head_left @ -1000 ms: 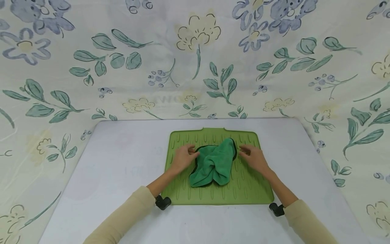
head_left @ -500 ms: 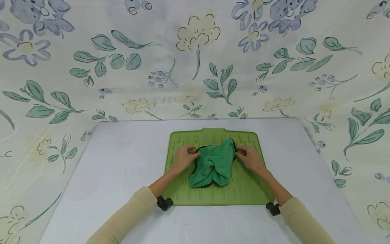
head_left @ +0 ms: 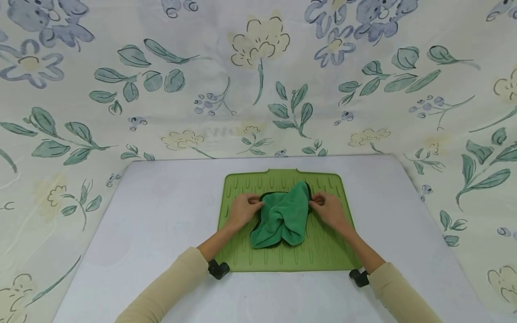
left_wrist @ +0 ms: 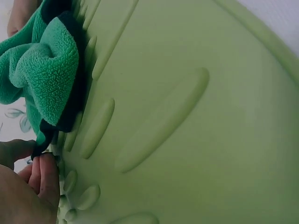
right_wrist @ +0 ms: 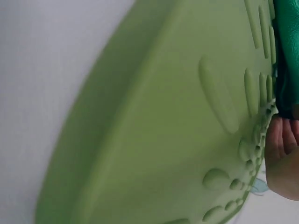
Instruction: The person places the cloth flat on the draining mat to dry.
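Green terry-textured fabric cloth with dark edging lies bunched and wrinkled around the middle of the olive-green ribbed flat mat, which sits on the white smooth counter. Cloth's far right corner points away from the person; the near edge is folded in around a central pucker. Handling, my read: light, soft, limp, no fragility concern, pile should give decent friction, so slip risk low. It won't hold a shape; expect it to sag and crease between holds, and a single-point lift would likely just bunch it more. Best hold looks like the dark bound edge: a seam should be firmer than the pile, easier to find with thumb and fingers, and two spaced points would let it be pulled taut. Left hand is at the cloth's far left corner; left wrist view shows thumb against fingers, pinching the dark edge, almost no gap. Right hand is at the right edge, just below the far right corner; fingers close together under the dark border, thumb over it, so pinched there too, though the frame edge cuts off part of that contact. How firmly either side grips, can't tell.
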Demonstrator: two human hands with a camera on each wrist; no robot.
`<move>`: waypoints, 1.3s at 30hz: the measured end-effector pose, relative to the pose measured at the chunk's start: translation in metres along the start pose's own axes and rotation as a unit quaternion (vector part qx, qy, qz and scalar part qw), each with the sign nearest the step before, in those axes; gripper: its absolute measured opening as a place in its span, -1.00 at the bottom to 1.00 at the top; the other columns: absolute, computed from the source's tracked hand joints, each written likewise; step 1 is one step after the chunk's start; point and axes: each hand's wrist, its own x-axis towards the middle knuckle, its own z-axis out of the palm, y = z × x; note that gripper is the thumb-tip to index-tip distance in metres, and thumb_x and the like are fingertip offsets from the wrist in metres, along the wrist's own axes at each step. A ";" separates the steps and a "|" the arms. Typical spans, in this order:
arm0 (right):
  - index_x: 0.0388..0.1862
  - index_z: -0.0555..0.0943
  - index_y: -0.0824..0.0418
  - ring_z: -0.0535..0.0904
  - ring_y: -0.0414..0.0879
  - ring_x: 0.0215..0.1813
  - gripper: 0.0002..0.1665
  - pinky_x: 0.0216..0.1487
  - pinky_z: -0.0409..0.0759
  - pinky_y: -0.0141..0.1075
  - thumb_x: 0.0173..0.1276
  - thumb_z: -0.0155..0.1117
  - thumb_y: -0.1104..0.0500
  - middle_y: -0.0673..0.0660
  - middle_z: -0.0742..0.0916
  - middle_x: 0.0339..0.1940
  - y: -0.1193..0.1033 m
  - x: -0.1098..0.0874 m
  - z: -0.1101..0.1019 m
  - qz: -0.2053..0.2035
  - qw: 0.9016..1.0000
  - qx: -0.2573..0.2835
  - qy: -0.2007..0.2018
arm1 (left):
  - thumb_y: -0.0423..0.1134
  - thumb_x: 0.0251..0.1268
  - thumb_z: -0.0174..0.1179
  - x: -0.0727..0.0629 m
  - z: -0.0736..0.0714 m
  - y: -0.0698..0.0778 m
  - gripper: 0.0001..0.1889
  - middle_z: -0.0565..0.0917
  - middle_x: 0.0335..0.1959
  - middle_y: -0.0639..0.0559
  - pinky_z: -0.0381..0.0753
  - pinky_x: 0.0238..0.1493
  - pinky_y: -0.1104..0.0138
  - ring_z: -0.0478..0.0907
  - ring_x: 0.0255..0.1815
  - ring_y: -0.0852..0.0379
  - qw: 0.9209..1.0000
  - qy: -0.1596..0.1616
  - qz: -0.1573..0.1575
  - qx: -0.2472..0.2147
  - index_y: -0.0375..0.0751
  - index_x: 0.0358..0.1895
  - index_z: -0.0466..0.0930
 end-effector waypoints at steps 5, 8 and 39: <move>-0.06 0.64 0.49 0.68 0.21 -0.10 -0.76 -0.10 0.65 0.00 0.40 0.31 0.31 0.35 0.73 -0.18 -0.002 -0.001 -0.001 0.015 1.000 0.017 0.014 | -0.37 0.34 0.30 0.001 0.000 0.001 -0.73 0.73 -0.20 -0.22 0.68 -0.19 0.10 0.67 -0.15 -0.12 1.000 0.010 -0.009 -0.022 -0.45 0.03 0.69; -0.01 0.63 0.51 0.66 0.23 -0.06 -0.73 -0.08 0.65 0.01 0.42 0.29 0.31 0.38 0.72 -0.14 -0.002 -0.002 -0.005 0.031 0.999 0.033 0.021 | -0.40 0.35 0.28 0.003 -0.002 0.003 -0.75 0.72 -0.21 -0.25 0.66 -0.17 0.08 0.65 -0.14 -0.16 0.999 0.024 -0.003 -0.038 -0.47 0.01 0.69; 0.06 0.68 0.41 0.64 0.13 -0.05 -0.69 -0.21 0.56 -0.37 0.50 0.25 0.21 0.33 0.74 -0.08 0.011 -0.004 -0.053 0.068 0.997 0.026 0.037 | -0.33 0.40 0.26 0.013 -0.025 -0.002 -0.78 0.74 -0.16 -0.22 0.68 -0.25 0.27 0.69 -0.20 -0.08 0.997 0.049 -0.039 -0.049 -0.38 -0.01 0.73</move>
